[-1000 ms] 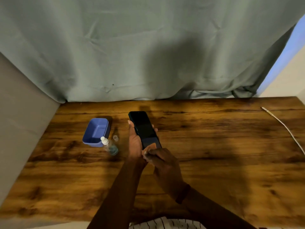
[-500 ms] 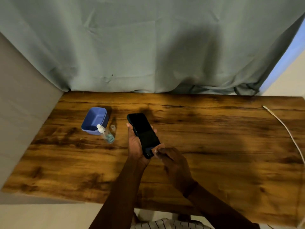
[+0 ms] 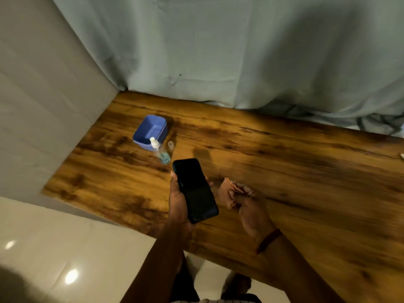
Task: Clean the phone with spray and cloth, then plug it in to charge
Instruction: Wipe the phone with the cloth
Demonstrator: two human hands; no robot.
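Fingers of the left hand (image 3: 179,202) wrap the phone (image 3: 195,190) from below, thumb along its left edge and fingertips showing at its right edge, so the dark screen faces up and lies open to a wipe. Just beside it, apart from the glass, the right hand (image 3: 251,206) bunches a small pinkish cloth (image 3: 227,192) between thumb and curled fingers; the wad juts toward the phone, likely kept compact so that a firm pad meets the screen. Both are held above the wooden table (image 3: 306,171), not resting on it.

Farther out, the spray bottle (image 3: 160,150) stands near the blue tub (image 3: 150,130), with what looks like its clear cap (image 3: 170,145) set just beside it, which suggests the bottle was left ready for use. At the far right edge only a pale tip of what may be the charging cable (image 3: 401,155) shows, well apart from the phone, so charging looks not yet begun.
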